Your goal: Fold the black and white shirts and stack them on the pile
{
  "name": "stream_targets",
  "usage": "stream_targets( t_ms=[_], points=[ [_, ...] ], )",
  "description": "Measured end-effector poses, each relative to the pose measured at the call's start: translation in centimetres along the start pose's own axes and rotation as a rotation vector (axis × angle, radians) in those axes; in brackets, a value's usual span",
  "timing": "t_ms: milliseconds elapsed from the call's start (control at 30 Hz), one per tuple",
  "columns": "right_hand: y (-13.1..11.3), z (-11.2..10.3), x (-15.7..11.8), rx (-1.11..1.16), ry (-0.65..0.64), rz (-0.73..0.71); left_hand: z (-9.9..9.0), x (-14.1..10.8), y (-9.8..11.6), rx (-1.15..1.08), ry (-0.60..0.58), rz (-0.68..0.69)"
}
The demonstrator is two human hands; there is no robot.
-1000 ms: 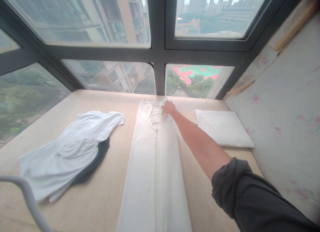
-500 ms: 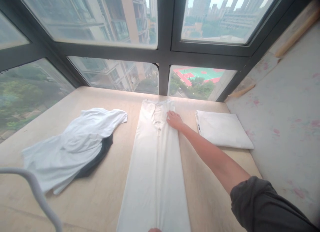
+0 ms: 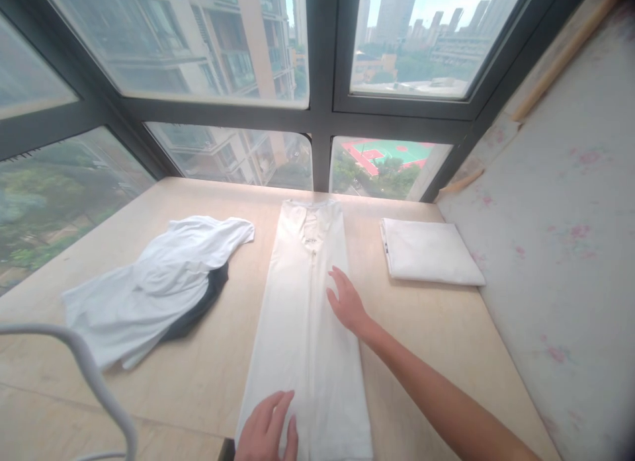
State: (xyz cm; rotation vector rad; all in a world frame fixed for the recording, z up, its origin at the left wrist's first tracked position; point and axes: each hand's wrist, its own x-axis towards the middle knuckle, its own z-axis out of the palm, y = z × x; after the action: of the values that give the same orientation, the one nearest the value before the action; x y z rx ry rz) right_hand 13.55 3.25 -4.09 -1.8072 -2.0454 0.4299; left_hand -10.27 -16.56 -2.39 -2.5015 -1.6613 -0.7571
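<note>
Right hand [image 3: 344, 301] palm down over the right half of a long off-white shirt [image 3: 282, 329]; grip relaxed, fingers apart, nothing pinched; impossible to tell whether touching the fabric or just above. Left hand [image 3: 268, 428] partly cut off by the bottom edge, over the near left part of the shirt; grip loosely curled, fingers and thumb apart, no cloth visibly caught; contact likewise unclear.

Possible trouble, as a judgement: a folded-in side lifting or creasing, from a fingertip dragging across the middle line; the narrow strip going crooked, from uneven pulls by the two hands.

Shirt directly below both hands, stretched lengthwise away towards the dark window frame [image 3: 320, 124]; neckline at the far end, beyond the right hand; middle line between the hands.

Farther out, to the left and well apart, a rumpled white T-shirt [image 3: 163, 269] over dark cloth [image 3: 208, 299]; to the right, a folded white cloth [image 3: 431, 252] near a floral wall [image 3: 555, 262]; under everything, a pale wooden table [image 3: 436, 322]; at lower left, a grey curved tube [image 3: 102, 388].
</note>
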Motion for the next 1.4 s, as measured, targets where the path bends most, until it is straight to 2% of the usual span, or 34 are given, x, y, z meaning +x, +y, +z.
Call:
stream_targets(
  t_ms=[100, 200, 300, 400, 667, 767, 833, 933, 1133, 1267, 1400],
  points=[
    [-0.8, 1.6, -7.0, -0.023, 0.074, -0.144, 0.6, 2.1, -1.9, 0.082, -0.059, 0.101],
    [-1.1, 2.2, -9.8, -0.132, 0.055, -0.175, 2.0, 3.2, -2.7, 0.17, -0.15, 0.161],
    [-0.9, 1.8, -9.6, -0.176, 0.011, -0.16, 3.4, 3.5, -2.6, 0.213, -0.204, 0.165],
    [0.0, 0.9, -8.4, -0.185, -0.017, -0.165, 4.5, 3.9, -1.5, 0.231, -0.235, 0.12],
    [4.2, -2.0, -4.6, -0.229, -0.067, -0.244, 7.5, 7.2, 4.3, 0.19, -0.19, -0.075],
    [4.8, -2.7, -4.6, -0.24, -0.078, -0.228, 8.0, 7.6, 5.7, 0.147, -0.183, -0.1],
    [4.7, -2.8, -5.9, -0.239, -0.071, -0.208, 7.8, 7.1, 6.0, 0.144, -0.183, -0.068],
    [4.2, -2.7, -9.7, -0.235, -0.069, -0.213, 6.6, 5.3, 5.9, 0.18, -0.18, 0.04],
    [3.9, -3.1, -17.9, -0.234, -0.076, -0.32, 2.2, 1.2, 4.7, 0.251, -0.198, 0.274],
    [4.3, -3.8, -20.8, -0.21, -0.09, -0.363, 0.4, -0.2, 3.6, 0.262, -0.21, 0.415],
    [4.6, -4.5, -22.8, -0.172, -0.121, -0.401, 0.2, -1.7, 2.7, 0.243, -0.221, 0.464]
  ],
)
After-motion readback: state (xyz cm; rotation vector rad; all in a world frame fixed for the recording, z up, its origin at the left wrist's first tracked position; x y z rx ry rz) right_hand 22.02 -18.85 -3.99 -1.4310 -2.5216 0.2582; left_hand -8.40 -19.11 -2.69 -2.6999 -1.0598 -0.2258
